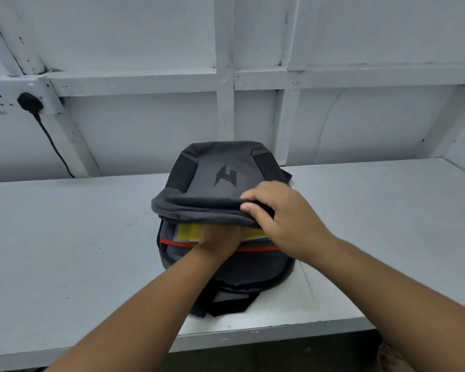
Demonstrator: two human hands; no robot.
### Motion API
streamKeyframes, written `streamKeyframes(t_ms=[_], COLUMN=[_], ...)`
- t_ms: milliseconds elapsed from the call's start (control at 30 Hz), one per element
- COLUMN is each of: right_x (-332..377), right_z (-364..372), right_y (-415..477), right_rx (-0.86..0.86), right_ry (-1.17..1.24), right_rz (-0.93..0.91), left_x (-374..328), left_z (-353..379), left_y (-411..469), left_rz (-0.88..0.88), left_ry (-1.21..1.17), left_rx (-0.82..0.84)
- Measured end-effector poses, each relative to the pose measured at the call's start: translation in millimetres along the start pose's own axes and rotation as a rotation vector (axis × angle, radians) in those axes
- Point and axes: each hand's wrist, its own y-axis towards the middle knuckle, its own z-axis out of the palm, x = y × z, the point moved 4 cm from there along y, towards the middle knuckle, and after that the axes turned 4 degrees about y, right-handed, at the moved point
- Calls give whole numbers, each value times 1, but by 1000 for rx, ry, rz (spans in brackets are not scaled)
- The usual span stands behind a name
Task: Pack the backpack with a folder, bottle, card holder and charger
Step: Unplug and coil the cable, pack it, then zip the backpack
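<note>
— What is shown on the white table (65,237)?

— A grey and black backpack (220,167) is seen laid flat at the middle of the table, its front panel turned upward and a dark logo (225,176) printed on it. Its black straps (226,302) are seen at 6 o'clock from the logo, at the table's near edge.

— Is the backpack shown open?

— The main compartment is shown open toward the camera. The top flap is lifted by the right hand (282,210), whose fingers are curled over the flap's edge and clamped on the fabric at about 4 o'clock from the logo. An orange-red trim line (172,243) is seen running along the lower lip of the opening.

— What is seen inside?

— A yellow folder (188,232) is seen lying flat inside the compartment, just under the raised flap and just above the trim. Only its near edge is exposed; the rest is covered by the flap. Nothing else inside can be made out.

— And the left hand (220,240)?

— It is pushed into the opening at 6 o'clock from the logo, over the middle of the folder. Its fingers are hidden inside the bag, so whether anything is gripped cannot be told.

— What is seen behind?

— A white panelled wall (360,36) is shown, with a black plug (29,102) set in a socket at 10 o'clock from the backpack and its cable (53,143) hanging down behind the table.
</note>
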Motion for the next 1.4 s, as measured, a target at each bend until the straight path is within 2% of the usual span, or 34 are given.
streamKeyframes(t_ms=[200, 367, 433, 500, 567, 633, 733, 900, 1033, 1100, 1167, 1233, 1400], right_x=[-22, -51, -56, -57, -57, -57, -56, -53, -67, -85, -109, -129, -144], right_z=[39, 77, 83, 84, 83, 80, 76, 71, 64, 67, 76, 84, 95], right_y=[-57, -103, -106, -102, -96, -92, -87, -56, 11, 46, 68, 76, 71], right_rx=[114, 248, 261, 284, 313, 348, 400, 450, 305, 377, 551, 676, 687], right_ry=[-64, -104, -122, -128, -123, -119, -94, 24, -112, -285, -426, -434, -355], right_rz=[-9, 41, 33, 14, -5, -16, -19, -47, -194, -149, -61, 10, 21], left_x=[20, 56, 77, 104, 128, 149, 172, 195, 207, 208, 205, 205, 222], left_z=[-22, -42, -49, -58, -64, -63, -59, -44, -34, -29, -26, -23, -15], left_y=[-85, -144, -161, -170, -166, -152, -120, -59, -14, 3, 14, 22, 35], left_rz=[218, 353, 268, 85, -103, -245, -361, -417, -478, -451, -373, -345, -384], left_ry=[-277, -148, -282, -429, -455, -452, -479, -589, -717, -733, -751, -744, -666], left_rx=[108, 71, 15, -118, -213, -219, -198, -144, -51, 25, 86, 97, -2])
